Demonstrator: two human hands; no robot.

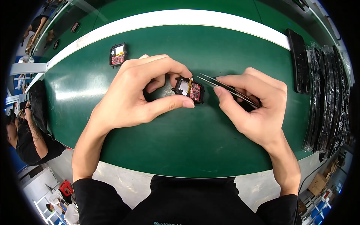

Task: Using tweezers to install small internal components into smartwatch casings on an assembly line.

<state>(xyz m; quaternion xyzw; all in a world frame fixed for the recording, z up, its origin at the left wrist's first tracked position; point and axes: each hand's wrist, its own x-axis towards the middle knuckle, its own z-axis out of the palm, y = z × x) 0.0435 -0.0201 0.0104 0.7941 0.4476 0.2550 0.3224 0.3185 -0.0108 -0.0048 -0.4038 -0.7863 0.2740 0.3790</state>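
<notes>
Between the thumb and fingers of my left hand (138, 88) is an opened smartwatch case (194, 92), black-rimmed, with a red circuit board, a silvery battery and a yellow flex strip showing. It is held a little tilted over the green table. My right hand (258, 101) pinches a pair of metal tweezers (234, 91). Their tips are slightly apart and point at the upper right of the case, not touching it. A second opened watch case (118, 55) of the same kind lies on the table beyond my left hand.
A white raised strip (180, 17) crosses the far side of the green table (180, 150). Stacked clear-and-black plastic trays (324, 101) stand at the right edge, beside a black tray (298, 62). More watch cases (75, 27) lie past the strip. Another person (32, 138) sits at the left.
</notes>
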